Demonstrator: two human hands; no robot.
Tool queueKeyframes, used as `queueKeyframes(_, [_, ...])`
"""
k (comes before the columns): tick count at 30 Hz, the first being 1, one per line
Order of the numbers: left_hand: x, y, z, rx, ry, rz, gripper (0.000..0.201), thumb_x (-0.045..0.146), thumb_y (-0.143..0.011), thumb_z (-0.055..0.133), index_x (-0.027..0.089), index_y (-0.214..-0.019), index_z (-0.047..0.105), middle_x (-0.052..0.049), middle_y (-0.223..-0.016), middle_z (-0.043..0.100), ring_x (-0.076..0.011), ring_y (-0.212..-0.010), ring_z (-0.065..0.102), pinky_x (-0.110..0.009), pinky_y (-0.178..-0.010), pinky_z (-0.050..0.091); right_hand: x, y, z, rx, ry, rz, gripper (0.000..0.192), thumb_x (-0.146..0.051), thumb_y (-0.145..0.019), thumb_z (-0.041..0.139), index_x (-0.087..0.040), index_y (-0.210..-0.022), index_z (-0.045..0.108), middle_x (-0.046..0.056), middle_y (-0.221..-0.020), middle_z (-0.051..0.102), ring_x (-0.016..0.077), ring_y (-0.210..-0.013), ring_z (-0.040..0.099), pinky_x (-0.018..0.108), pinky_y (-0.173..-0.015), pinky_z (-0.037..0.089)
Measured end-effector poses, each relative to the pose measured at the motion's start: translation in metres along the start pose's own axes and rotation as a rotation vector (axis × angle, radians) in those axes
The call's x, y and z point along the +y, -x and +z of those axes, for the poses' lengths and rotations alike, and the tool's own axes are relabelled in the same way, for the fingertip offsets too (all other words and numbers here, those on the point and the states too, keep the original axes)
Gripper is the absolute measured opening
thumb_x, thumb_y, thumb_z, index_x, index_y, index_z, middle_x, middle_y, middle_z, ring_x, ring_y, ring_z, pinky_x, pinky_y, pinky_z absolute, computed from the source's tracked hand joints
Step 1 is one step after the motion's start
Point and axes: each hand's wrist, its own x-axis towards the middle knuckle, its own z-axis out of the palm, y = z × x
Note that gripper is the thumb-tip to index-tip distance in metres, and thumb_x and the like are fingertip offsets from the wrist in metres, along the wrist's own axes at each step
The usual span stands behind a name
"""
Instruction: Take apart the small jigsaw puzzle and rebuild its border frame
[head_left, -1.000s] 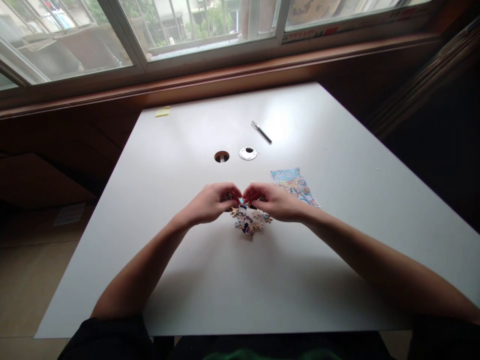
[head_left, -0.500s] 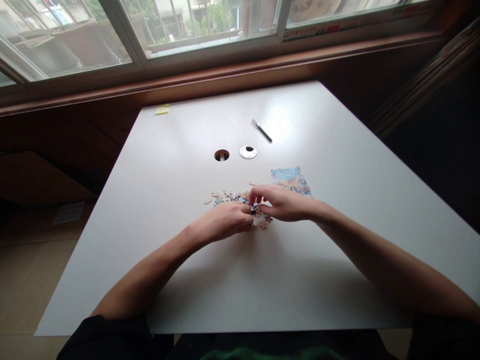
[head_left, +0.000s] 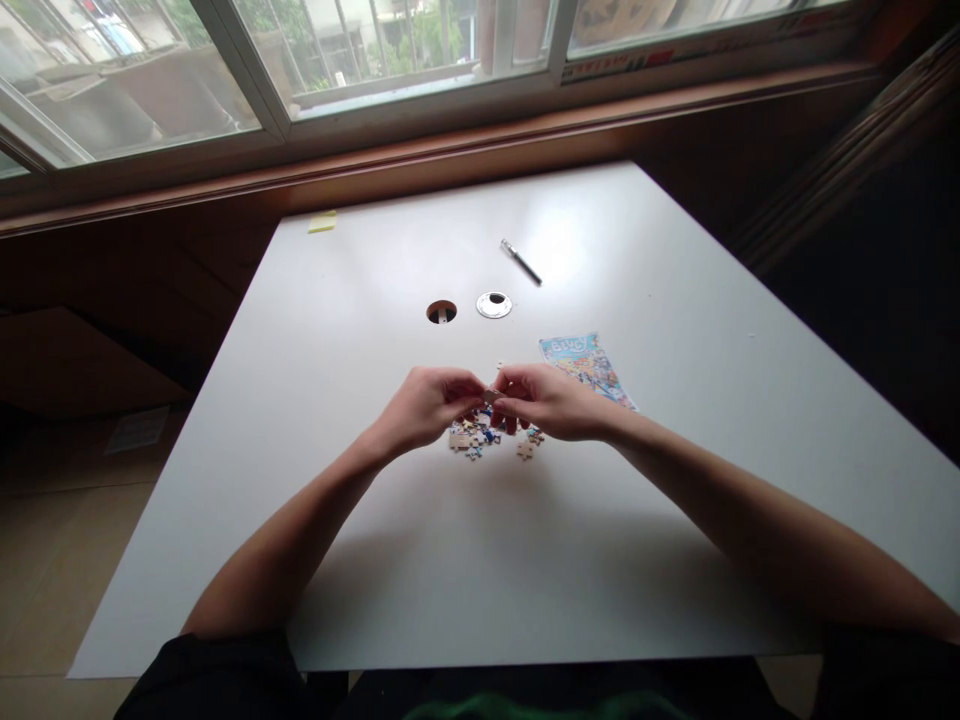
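Both hands meet fingertip to fingertip above the white table [head_left: 420, 560]: the left hand [head_left: 427, 405] and the right hand [head_left: 551, 402] together pinch a small pale jigsaw piece [head_left: 490, 395] between them. Just below their fingers lies a loose heap of colourful cardboard puzzle pieces [head_left: 480, 437]. A blue printed picture card [head_left: 585, 365] lies just beyond the right hand, with a dark pen [head_left: 520, 262] farther off.
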Motion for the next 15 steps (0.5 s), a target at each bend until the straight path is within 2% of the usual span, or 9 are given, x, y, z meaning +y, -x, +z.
queueKeyframes(4, [0.0053,0.0007,-0.0048,0.048,-0.077,-0.014,0.015,0.027,-0.090,0.060,0.015,-0.089,0.070,-0.003,-0.078,0.071,-0.0134,-0.069,0.068,-0.022,-0.063,0.053,-0.0037,0.0017,-0.0023,0.043,0.054,0.021,0.025,-0.041,-0.089,0.061,-0.019,-0.080,0.053,0.005,-0.076,0.073,0.0141,-0.063,0.066,0.024,-0.053,0.047])
queueKeyframes(7, [0.0082,0.0005,-0.0047,0.018,-0.083,-0.025,0.017,0.031,-0.088,0.064,0.016,-0.094,0.069,-0.004,-0.085,0.072,-0.0139,-0.072,0.068,-0.021,-0.060,0.052,-0.0041,0.0016,-0.0018,0.049,0.061,0.017,0.030,-0.046,-0.087,0.063,-0.019,-0.077,0.054,0.003,-0.069,0.070,0.0129,-0.058,0.063,0.024,-0.051,0.046])
queueKeyframes(10, [0.0075,-0.0007,-0.0015,0.000,-0.047,-0.003,0.017,0.031,-0.088,0.064,0.015,-0.091,0.068,-0.004,-0.084,0.071,-0.0139,-0.074,0.067,-0.022,-0.063,0.053,-0.0033,0.0010,-0.0014,0.030,0.041,0.006,0.031,-0.047,-0.088,0.062,-0.019,-0.078,0.056,0.003,-0.068,0.069,0.0129,-0.058,0.062,0.023,-0.051,0.045])
queueKeyframes(15, [0.0045,-0.0017,-0.0050,0.006,-0.032,0.006,0.013,0.027,-0.088,0.062,0.016,-0.093,0.067,-0.004,-0.085,0.071,-0.0141,-0.079,0.068,-0.022,-0.068,0.053,-0.0001,0.0001,-0.0054,0.002,0.113,-0.027,0.019,-0.035,-0.091,0.057,-0.018,-0.096,0.065,0.004,-0.081,0.074,0.0139,-0.066,0.065,0.026,-0.060,0.049])
